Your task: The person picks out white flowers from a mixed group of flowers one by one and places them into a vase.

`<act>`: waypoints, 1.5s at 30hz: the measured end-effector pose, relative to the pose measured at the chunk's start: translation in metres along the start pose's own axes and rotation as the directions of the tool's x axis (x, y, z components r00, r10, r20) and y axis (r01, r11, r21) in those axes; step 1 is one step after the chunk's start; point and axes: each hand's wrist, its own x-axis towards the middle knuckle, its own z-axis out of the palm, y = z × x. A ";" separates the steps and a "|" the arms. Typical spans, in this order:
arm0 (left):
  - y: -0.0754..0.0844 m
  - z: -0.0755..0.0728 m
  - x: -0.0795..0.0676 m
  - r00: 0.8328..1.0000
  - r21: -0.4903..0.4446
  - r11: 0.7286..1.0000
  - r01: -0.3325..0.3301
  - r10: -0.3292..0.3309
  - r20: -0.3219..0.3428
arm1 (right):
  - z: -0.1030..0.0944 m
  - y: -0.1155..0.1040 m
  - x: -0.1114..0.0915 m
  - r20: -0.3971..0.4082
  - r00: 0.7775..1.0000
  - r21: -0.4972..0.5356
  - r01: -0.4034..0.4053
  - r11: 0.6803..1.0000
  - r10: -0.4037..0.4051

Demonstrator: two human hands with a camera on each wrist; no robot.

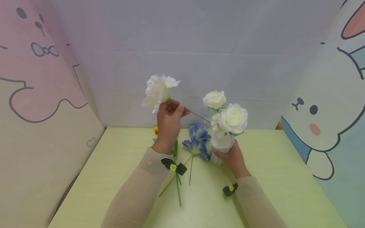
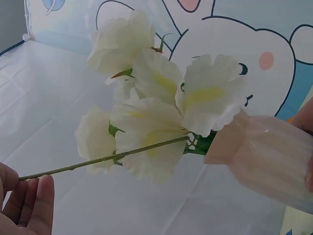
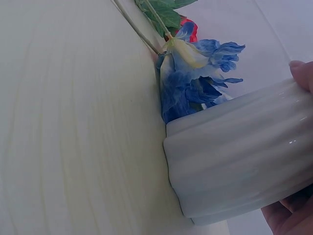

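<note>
My left hand (image 1: 170, 122) is raised and pinches the stem (image 2: 102, 157) of a white artificial flower (image 1: 158, 91), just under its bloom. That stem slants down to the mouth of a white fluted vase (image 3: 244, 152), where its lower end is hidden among petals. Low on the right, my right hand (image 1: 232, 158) grips the vase, with a thumb and fingers around its side. The vase's base is at the tabletop. White roses (image 1: 233, 118) and ruffled white blooms (image 2: 208, 93) rise from its neck, with green leaves below them.
Blue flowers (image 1: 197, 142) lie on the pale wood-grain table (image 1: 265, 164), left of the vase. Several green stems (image 1: 178, 190) cross under my left forearm. A red bloom (image 3: 190, 30) shows behind the blue ones. Cartoon-printed cloth walls enclose the table's back and sides.
</note>
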 end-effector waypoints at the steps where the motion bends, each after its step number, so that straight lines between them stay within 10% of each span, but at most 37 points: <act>1: 0.000 0.001 -0.001 1.000 0.010 1.000 0.006 -0.006 0.005 | 0.000 0.000 0.000 -0.002 1.000 0.002 -0.006 1.000 0.006; 11: -0.007 0.007 -0.016 0.981 0.125 0.974 0.191 -0.194 0.011 | 0.000 0.000 -0.002 -0.007 1.000 0.008 0.014 1.000 -0.014; 17: -0.012 0.007 -0.019 0.971 0.381 0.900 0.213 -0.240 0.022 | 0.000 0.000 -0.001 -0.004 1.000 0.012 0.019 1.000 -0.019; 20: -0.015 0.007 -0.019 0.975 0.481 0.859 0.177 -0.220 0.034 | 0.001 0.000 -0.001 -0.007 1.000 0.013 0.021 1.000 -0.021; 28: -0.023 0.017 -0.016 0.983 0.250 0.967 0.046 -0.088 0.161 | 0.003 0.000 0.000 -0.023 0.999 0.004 0.038 0.999 -0.038; 34: -0.002 0.028 -0.021 0.968 0.331 0.942 0.050 -0.128 0.217 | 0.002 -0.001 0.000 -0.016 0.999 0.000 0.047 0.999 -0.047; 45: -0.046 0.023 -0.011 0.948 0.489 0.872 -0.025 -0.134 0.288 | 0.001 0.000 0.000 -0.008 0.999 0.010 0.038 0.999 -0.038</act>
